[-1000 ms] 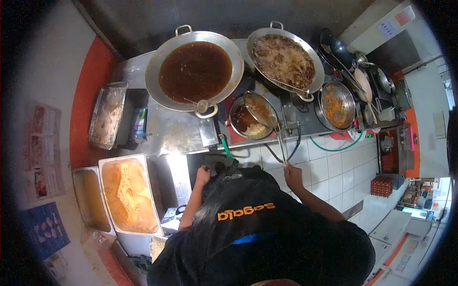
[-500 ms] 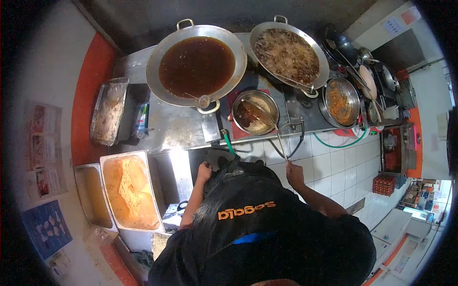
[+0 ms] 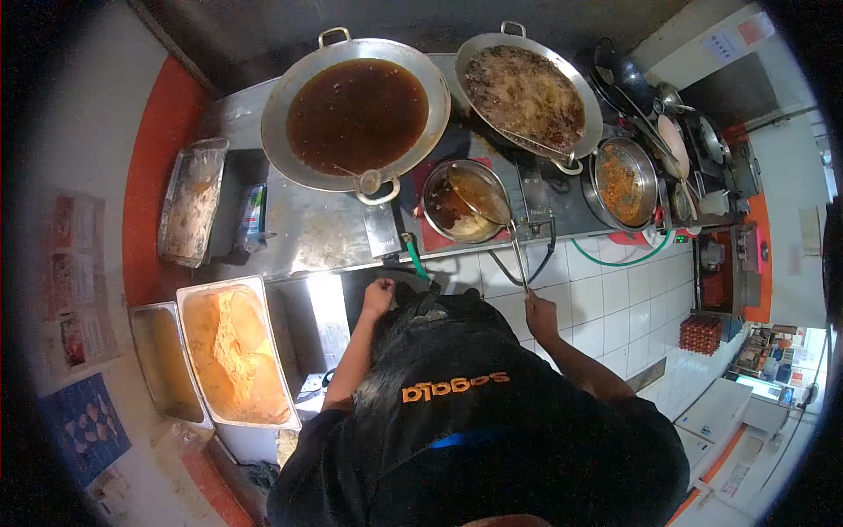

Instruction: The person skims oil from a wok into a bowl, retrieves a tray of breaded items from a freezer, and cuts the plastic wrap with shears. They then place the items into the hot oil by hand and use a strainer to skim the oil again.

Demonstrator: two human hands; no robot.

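My right hand [image 3: 541, 314] grips the handle of a long metal ladle [image 3: 479, 193]. The ladle's wide bowl lies in a steel bowl [image 3: 428, 209] that holds dark liquid and pale stuff. With its fingers curled, my left hand [image 3: 379, 297] is beside the dark apron, below the counter edge; whether it holds anything I cannot make out. Behind the steel bowl stand a wide pan of dark brown liquid [image 3: 356, 114] on the left and a pan of bubbling oil [image 3: 527, 92] on the right.
A steel bowl of orange crumbs [image 3: 622, 184] stands right of the pans. An oblong metal tray [image 3: 191, 202] lies on the counter's left part. Below it are a container of orange-tan powder [image 3: 233, 356] and a narrower container [image 3: 167, 360]. A green hose [image 3: 414, 255] hangs at the counter edge.
The ladle's bowl has turned and shifted slightly within the steel bowl. My left hand has risen a little, toward the counter. The whole view has shifted slightly.
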